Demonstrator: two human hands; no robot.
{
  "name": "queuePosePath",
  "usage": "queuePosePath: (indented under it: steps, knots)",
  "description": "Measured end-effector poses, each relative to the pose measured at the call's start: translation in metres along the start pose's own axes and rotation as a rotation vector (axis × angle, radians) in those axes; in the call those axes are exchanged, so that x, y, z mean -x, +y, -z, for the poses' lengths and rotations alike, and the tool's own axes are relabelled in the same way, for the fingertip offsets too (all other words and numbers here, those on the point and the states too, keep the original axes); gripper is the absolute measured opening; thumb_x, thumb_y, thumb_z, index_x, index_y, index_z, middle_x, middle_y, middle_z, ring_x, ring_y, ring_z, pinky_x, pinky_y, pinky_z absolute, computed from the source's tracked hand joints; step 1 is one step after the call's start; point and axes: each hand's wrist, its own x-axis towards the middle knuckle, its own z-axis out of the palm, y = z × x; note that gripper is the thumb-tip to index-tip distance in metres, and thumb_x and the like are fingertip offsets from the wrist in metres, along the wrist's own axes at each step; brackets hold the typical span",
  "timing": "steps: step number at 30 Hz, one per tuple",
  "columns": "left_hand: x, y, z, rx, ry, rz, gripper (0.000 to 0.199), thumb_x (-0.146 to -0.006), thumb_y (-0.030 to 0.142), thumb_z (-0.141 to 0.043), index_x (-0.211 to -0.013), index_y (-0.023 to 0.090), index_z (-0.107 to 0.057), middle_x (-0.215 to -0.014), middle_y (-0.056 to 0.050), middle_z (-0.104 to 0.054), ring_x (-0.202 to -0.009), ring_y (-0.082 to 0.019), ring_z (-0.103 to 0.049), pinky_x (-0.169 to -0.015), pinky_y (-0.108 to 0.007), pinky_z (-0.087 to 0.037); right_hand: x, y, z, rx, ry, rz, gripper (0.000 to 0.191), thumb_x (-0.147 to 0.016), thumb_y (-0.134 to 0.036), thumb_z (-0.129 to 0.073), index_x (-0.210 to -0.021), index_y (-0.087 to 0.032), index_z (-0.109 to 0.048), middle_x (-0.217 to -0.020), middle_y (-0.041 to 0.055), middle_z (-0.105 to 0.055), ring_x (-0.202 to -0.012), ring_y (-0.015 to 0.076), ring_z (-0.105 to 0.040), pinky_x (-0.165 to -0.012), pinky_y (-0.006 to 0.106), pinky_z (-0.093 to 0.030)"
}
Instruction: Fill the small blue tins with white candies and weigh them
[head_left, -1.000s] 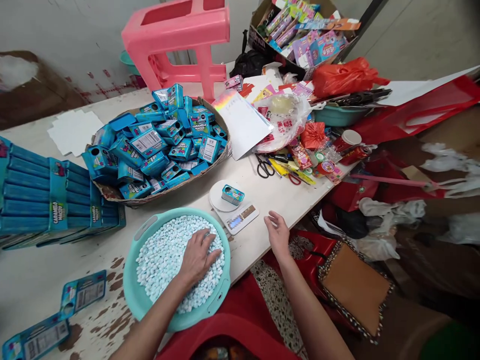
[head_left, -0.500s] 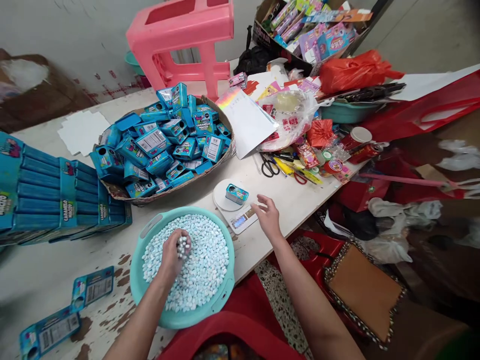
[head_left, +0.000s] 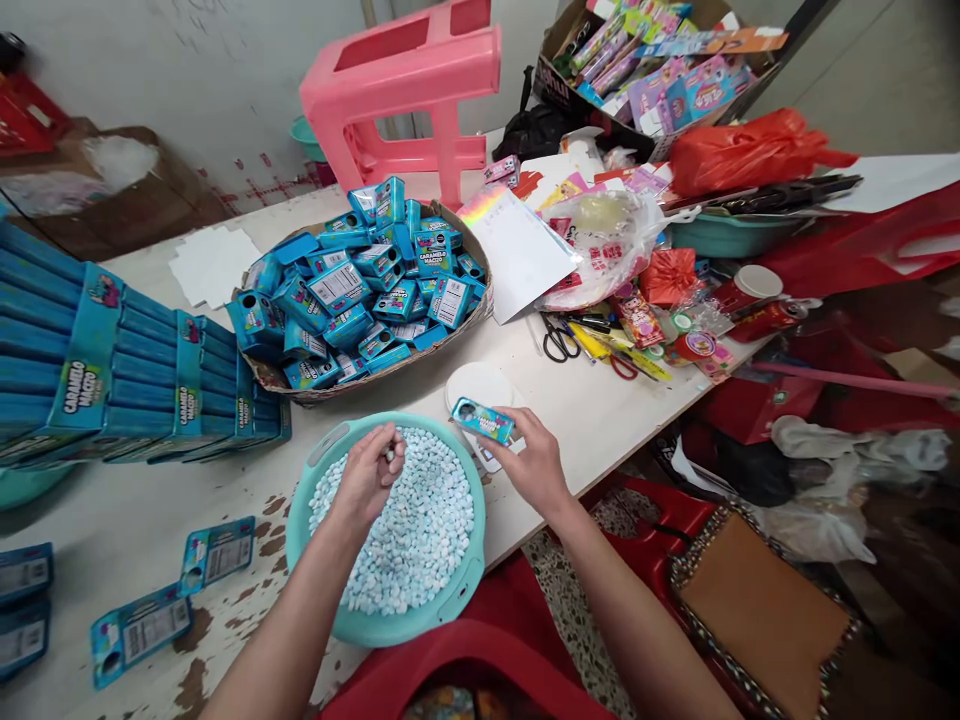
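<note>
A turquoise basin point(head_left: 300, 530) full of small pale-blue and white candies point(head_left: 424, 520) stands in front of me. Above its left half, my left hand point(head_left: 369, 470) is curled closed around some candies, a few showing between the fingers. My right hand point(head_left: 536, 460) grips one end of a small blue candy box point(head_left: 484, 420) with a round dark hole in its top. The box is held tilted above the front of a white kitchen scale point(head_left: 480, 382), whose display is mostly hidden behind it.
A cardboard tray point(head_left: 330, 395) heaped with blue boxes lies behind the basin. Stacked blue packs point(head_left: 120, 370) stand left, with flat boxes point(head_left: 142, 632) nearer me. Scissors point(head_left: 559, 340), pens and a plastic bag point(head_left: 600, 245) lie right of a pink stool point(head_left: 405, 90).
My right hand has taken hold of the candy box and lifted it off the scale. The left hand has risen from the candies with some in it. The view has shifted slightly.
</note>
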Motion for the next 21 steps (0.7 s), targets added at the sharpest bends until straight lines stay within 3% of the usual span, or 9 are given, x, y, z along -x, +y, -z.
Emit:
queuePosePath:
  steps: [2,4,6,8,11,14,18,19,21]
  knots:
    - [0.013,0.021,-0.018,-0.227,-0.061,-0.119,0.028,-0.080,0.043,-0.054,-0.073,0.016,-0.053,-0.064,0.001,-0.047,-0.049,-0.007,-0.036,-0.042,-0.020,-0.022,0.009,-0.020,0.000,0.027,-0.079,0.049,0.033,-0.080,-0.030,-0.066,-0.111,-0.024,-0.058,-0.102,0.0050,-0.063,-0.097,0.0229,-0.058,-0.083,0.034,-0.046]
    - [0.022,0.033,-0.031,-0.573,-0.111,-0.328,0.022,-0.084,0.037,-0.051,-0.076,0.017,-0.056,-0.070,-0.001,-0.051,-0.061,-0.011,-0.046,-0.052,-0.022,-0.034,0.015,-0.032,-0.005,0.035,-0.136,0.076,0.033,-0.079,-0.027,-0.068,-0.110,-0.024,-0.058,-0.101,0.0048,-0.064,-0.097,0.0236,-0.057,-0.083,0.035,-0.046]
    - [0.026,0.036,-0.037,-0.915,-0.164,-0.541,0.016,-0.086,0.027,-0.047,-0.079,0.018,-0.058,-0.080,-0.003,-0.055,-0.077,-0.016,-0.050,-0.068,-0.028,-0.039,0.019,-0.036,-0.011,0.026,-0.166,0.074,0.034,-0.077,-0.024,-0.070,-0.109,-0.024,-0.058,-0.101,0.0043,-0.064,-0.096,0.0235,-0.058,-0.083,0.035,-0.046]
    - [0.026,0.033,-0.038,-1.131,-0.211,-0.654,0.016,-0.087,0.019,-0.043,-0.083,0.018,-0.059,-0.087,-0.006,-0.056,-0.086,-0.019,-0.050,-0.076,-0.032,-0.039,0.021,-0.036,-0.018,0.011,-0.175,0.050,0.036,-0.075,-0.022,-0.071,-0.109,-0.024,-0.059,-0.099,0.0038,-0.064,-0.095,0.0230,-0.058,-0.082,0.034,-0.046]
    - [0.024,0.027,-0.033,-1.186,-0.276,-0.672,0.018,-0.087,0.015,-0.041,-0.088,0.018,-0.058,-0.091,-0.007,-0.057,-0.088,-0.020,-0.051,-0.076,-0.033,-0.040,0.024,-0.033,-0.022,-0.004,-0.177,0.012,0.036,-0.073,-0.021,-0.072,-0.107,-0.024,-0.060,-0.098,0.0033,-0.064,-0.094,0.0227,-0.058,-0.081,0.034,-0.046]
    - [0.024,0.029,-0.025,-1.022,-0.307,-0.678,0.017,-0.088,0.016,-0.042,-0.091,0.019,-0.058,-0.095,-0.006,-0.059,-0.090,-0.018,-0.054,-0.080,-0.030,-0.042,0.023,-0.030,-0.020,-0.040,-0.170,-0.005,0.036,-0.073,-0.021,-0.072,-0.107,-0.024,-0.061,-0.098,0.0033,-0.064,-0.095,0.0227,-0.059,-0.082,0.034,-0.046]
    - [0.017,0.025,-0.002,-0.880,-0.060,-0.608,0.016,-0.089,0.027,-0.043,-0.094,0.021,-0.057,-0.101,-0.005,-0.060,-0.094,-0.018,-0.056,-0.082,-0.029,-0.044,0.012,-0.016,-0.015,-0.139,-0.096,-0.071,0.033,-0.075,-0.027,-0.070,-0.107,-0.025,-0.062,-0.101,0.0031,-0.064,-0.095,0.0215,-0.060,-0.082,0.033,-0.047]
    - [0.013,0.018,0.006,-0.925,-0.006,-0.555,0.018,-0.088,0.029,-0.042,-0.095,0.021,-0.057,-0.102,-0.006,-0.060,-0.094,-0.019,-0.056,-0.081,-0.031,-0.044,0.007,-0.009,-0.015,-0.159,-0.053,-0.101,0.033,-0.076,-0.029,-0.070,-0.107,-0.025,-0.062,-0.101,0.0032,-0.064,-0.094,0.0211,-0.060,-0.082,0.032,-0.048]
    - [0.007,-0.002,0.022,-1.110,-0.019,-0.386,0.022,-0.086,0.031,-0.044,-0.099,0.020,-0.058,-0.106,-0.008,-0.060,-0.097,-0.023,-0.056,-0.082,-0.034,-0.044,-0.008,0.012,-0.018,-0.176,0.055,-0.159,0.033,-0.075,-0.032,-0.069,-0.107,-0.024,-0.062,-0.101,0.0037,-0.064,-0.092,0.0208,-0.061,-0.080,0.032,-0.049]
